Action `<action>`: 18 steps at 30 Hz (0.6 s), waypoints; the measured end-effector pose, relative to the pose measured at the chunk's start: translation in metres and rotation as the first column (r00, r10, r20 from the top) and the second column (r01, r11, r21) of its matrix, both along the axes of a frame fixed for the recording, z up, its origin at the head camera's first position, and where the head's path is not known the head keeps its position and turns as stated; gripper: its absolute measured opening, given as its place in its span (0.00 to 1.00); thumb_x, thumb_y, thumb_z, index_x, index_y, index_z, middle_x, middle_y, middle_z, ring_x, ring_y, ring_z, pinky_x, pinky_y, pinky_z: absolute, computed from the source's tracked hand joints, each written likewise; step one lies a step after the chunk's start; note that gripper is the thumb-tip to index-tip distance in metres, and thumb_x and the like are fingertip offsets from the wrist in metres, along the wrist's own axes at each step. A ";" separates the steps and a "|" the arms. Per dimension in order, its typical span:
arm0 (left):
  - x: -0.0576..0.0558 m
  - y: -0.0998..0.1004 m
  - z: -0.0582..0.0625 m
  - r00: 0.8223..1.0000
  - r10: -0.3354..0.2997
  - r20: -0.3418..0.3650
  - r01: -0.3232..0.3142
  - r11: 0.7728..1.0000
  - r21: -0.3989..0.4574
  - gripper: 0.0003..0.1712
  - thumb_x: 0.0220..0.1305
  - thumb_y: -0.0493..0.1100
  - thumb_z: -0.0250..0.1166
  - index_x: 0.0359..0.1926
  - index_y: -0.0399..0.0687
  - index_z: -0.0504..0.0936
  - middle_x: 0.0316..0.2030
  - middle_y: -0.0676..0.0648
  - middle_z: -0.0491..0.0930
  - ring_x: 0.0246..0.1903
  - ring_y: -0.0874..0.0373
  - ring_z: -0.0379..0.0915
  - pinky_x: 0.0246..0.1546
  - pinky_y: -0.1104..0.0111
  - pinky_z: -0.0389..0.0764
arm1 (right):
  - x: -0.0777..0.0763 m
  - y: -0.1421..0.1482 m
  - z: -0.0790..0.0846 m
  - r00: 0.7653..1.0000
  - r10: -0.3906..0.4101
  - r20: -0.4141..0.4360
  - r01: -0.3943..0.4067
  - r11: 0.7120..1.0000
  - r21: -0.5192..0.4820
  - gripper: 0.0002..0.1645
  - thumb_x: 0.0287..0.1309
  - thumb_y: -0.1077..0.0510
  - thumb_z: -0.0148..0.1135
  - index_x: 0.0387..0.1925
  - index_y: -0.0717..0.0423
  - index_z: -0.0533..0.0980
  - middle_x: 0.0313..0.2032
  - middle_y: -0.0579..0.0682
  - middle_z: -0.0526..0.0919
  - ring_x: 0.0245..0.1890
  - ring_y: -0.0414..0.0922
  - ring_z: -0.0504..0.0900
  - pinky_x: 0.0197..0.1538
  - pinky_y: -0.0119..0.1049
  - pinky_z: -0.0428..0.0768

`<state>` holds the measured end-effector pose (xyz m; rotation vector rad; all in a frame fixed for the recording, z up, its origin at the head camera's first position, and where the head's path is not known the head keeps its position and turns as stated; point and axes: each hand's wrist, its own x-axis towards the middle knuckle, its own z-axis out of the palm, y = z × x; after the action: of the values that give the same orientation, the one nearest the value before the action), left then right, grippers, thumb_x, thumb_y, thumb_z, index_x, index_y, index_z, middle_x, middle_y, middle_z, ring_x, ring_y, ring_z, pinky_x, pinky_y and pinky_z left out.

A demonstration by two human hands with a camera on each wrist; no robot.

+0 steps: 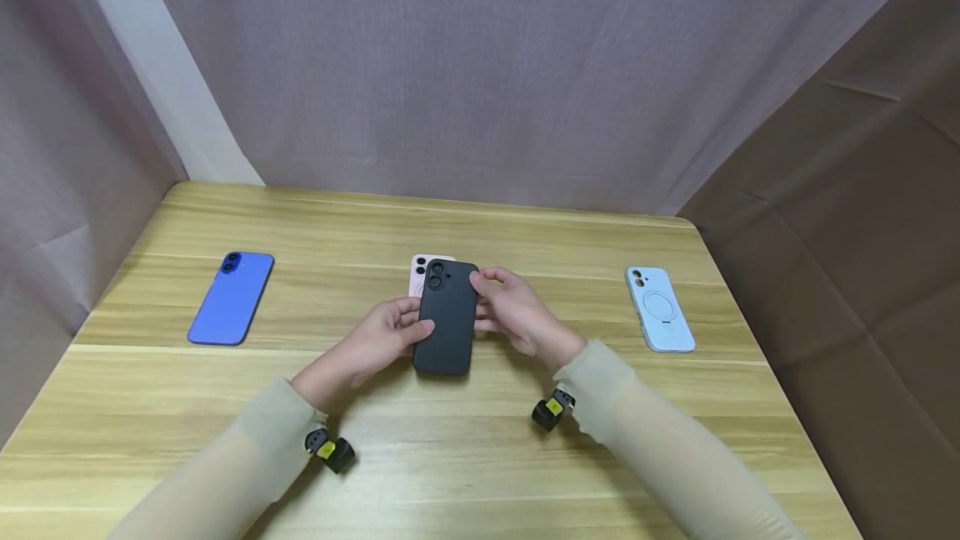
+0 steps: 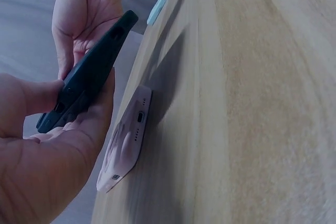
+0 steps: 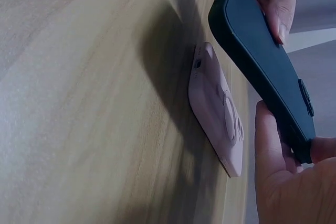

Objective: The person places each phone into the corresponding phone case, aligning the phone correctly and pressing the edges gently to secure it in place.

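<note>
Both hands hold a black phone case above the middle of the table, its back with the camera rings facing up. My left hand pinches its left edge, thumb on the back. At the upper right corner, my right hand grips it between thumb and fingers. Whether a phone sits inside the black case, I cannot tell. Below it, a phone in a pink case lies on the table, back up, with a ring on its back; the black case partly hides it in the head view.
A bare blue phone lies back up on the left of the wooden table. On the right lies a light blue phone case with a ring on its back. Curtains hang behind the table.
</note>
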<state>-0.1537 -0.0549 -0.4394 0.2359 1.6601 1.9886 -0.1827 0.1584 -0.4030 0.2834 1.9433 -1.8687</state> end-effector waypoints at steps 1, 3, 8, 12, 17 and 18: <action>0.000 0.000 0.000 1.000 -0.006 -0.004 0.006 1.000 -0.001 0.26 0.71 0.32 0.54 0.66 0.30 0.60 0.57 0.34 0.74 0.52 0.45 0.77 0.49 0.59 0.79 | 0.000 0.000 0.000 1.000 0.000 -0.001 0.000 1.000 0.003 0.19 0.71 0.51 0.52 0.56 0.56 0.68 0.42 0.59 0.81 0.34 0.49 0.84 0.39 0.44 0.85; 0.000 0.000 0.000 1.000 -0.015 -0.010 0.015 1.000 0.000 0.26 0.71 0.32 0.54 0.66 0.30 0.60 0.57 0.34 0.74 0.52 0.45 0.77 0.49 0.59 0.79 | 0.000 0.000 0.000 1.000 0.001 -0.003 -0.001 1.000 0.007 0.18 0.71 0.51 0.52 0.55 0.57 0.68 0.41 0.59 0.81 0.34 0.49 0.84 0.39 0.44 0.85; 0.001 0.000 0.000 0.999 -0.030 -0.019 0.030 1.000 0.003 0.26 0.71 0.32 0.53 0.67 0.29 0.60 0.57 0.33 0.74 0.52 0.45 0.76 0.49 0.59 0.79 | 0.001 0.001 0.000 1.000 0.002 -0.011 -0.002 1.000 0.003 0.18 0.70 0.50 0.53 0.54 0.57 0.68 0.39 0.59 0.83 0.33 0.48 0.85 0.39 0.44 0.85; 0.001 0.001 0.000 0.999 -0.039 -0.027 0.039 0.999 0.004 0.26 0.71 0.32 0.53 0.67 0.29 0.59 0.57 0.33 0.73 0.53 0.45 0.75 0.50 0.60 0.79 | 0.001 0.002 0.001 1.000 -0.001 -0.009 0.001 1.000 -0.005 0.19 0.70 0.50 0.54 0.54 0.57 0.67 0.38 0.59 0.84 0.33 0.48 0.85 0.39 0.44 0.84; 0.002 0.002 -0.001 0.998 -0.041 -0.037 0.042 0.999 0.008 0.25 0.71 0.31 0.52 0.66 0.29 0.60 0.57 0.32 0.73 0.53 0.45 0.75 0.50 0.60 0.79 | 0.000 0.002 0.002 1.000 -0.009 -0.008 0.009 1.000 -0.018 0.20 0.71 0.50 0.53 0.57 0.57 0.68 0.39 0.58 0.83 0.33 0.48 0.85 0.38 0.43 0.85; 0.002 0.002 -0.001 0.998 -0.044 -0.038 0.045 0.999 0.010 0.25 0.71 0.31 0.52 0.66 0.29 0.60 0.57 0.33 0.74 0.53 0.45 0.76 0.50 0.60 0.79 | 0.001 0.002 0.002 1.000 -0.010 -0.010 0.010 1.000 -0.019 0.21 0.71 0.50 0.52 0.58 0.57 0.68 0.39 0.57 0.83 0.33 0.48 0.85 0.38 0.42 0.85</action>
<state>-0.1517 -0.0531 -0.4405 0.3136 1.6535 1.9718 -0.1822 0.1603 -0.4008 0.2790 1.9334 -1.8969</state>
